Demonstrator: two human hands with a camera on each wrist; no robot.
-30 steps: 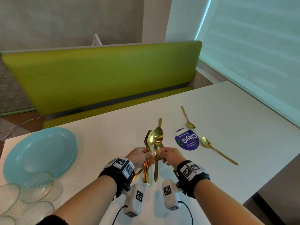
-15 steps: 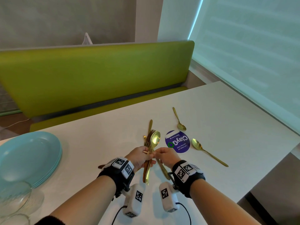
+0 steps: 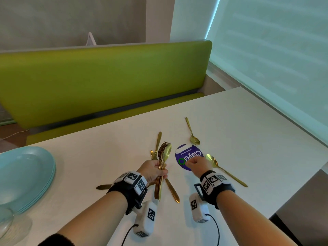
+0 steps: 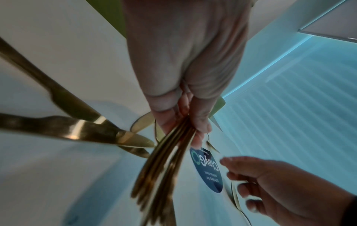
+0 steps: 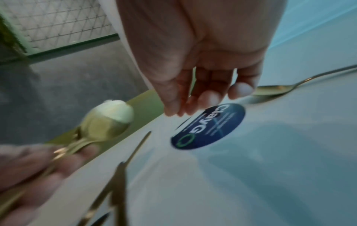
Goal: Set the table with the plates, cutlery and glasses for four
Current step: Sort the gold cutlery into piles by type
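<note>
My left hand (image 3: pixel 154 172) grips a bundle of gold forks and a spoon (image 3: pixel 162 157) just above the white table (image 3: pixel 248 132); the wrist view shows the handles (image 4: pixel 164 168) fanning out below the fingers (image 4: pixel 201 126). My right hand (image 3: pixel 196 164) hovers over a round purple sticker (image 3: pixel 191 153), fingers loosely curled and holding nothing (image 5: pixel 203 94). A large gold spoon (image 3: pixel 223 170) lies just right of that hand. A smaller gold spoon (image 3: pixel 192 134) lies farther back. Gold knives (image 3: pixel 171 190) lie under and around the bundle.
A stack of light blue plates (image 3: pixel 26 174) sits at the table's left, with clear glasses (image 3: pixel 7 221) in front of it. A green bench (image 3: pixel 106 77) runs behind the table. The table's right edge (image 3: pixel 301 183) drops off near the large spoon.
My right hand has left the bundle and moved right, over the sticker. The left hand has lowered the bundle toward the table. The view has swung right, so the plates sit farther left.
</note>
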